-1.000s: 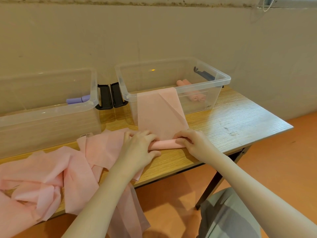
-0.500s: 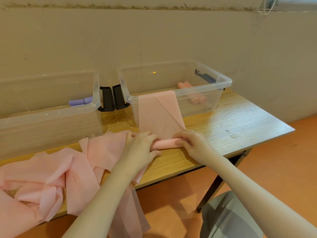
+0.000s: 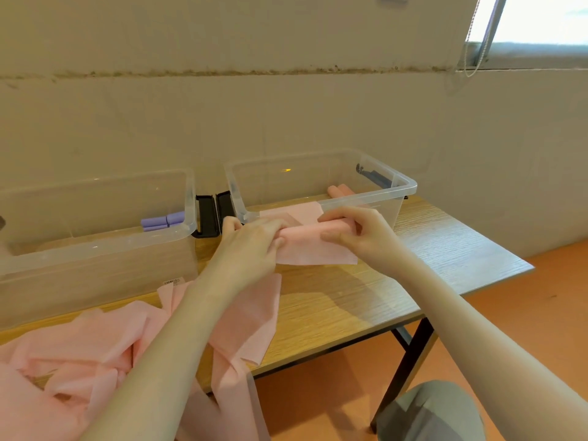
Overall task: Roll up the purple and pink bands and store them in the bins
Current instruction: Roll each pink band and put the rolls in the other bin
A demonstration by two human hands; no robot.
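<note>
Your two bare hands meet at the centre of the frame, holding a partly rolled pink fabric band (image 3: 313, 241) up off the light wooden table (image 3: 429, 249), just in front of the right-hand clear plastic bin (image 3: 394, 186). Your left hand (image 3: 251, 246) curls its fingers over the left end of the roll; your right hand (image 3: 359, 233) pinches the right end between thumb below and bent fingers above. The band's far end drapes over the near rim of that bin, and a loose flap hangs beneath the roll. Inside the same bin, toward its back, lie two rolled pink bands (image 3: 340, 190). At left of centre, a second clear plastic bin (image 3: 187, 198) holds rolled purple bands (image 3: 163, 220) against its right wall. Two black latch handles (image 3: 211, 214) sit between the bins. A heap of loose pink fabric bands (image 3: 79, 351) sprawls across the lower left of the table, one length spilling over the near edge under your left forearm.
</note>
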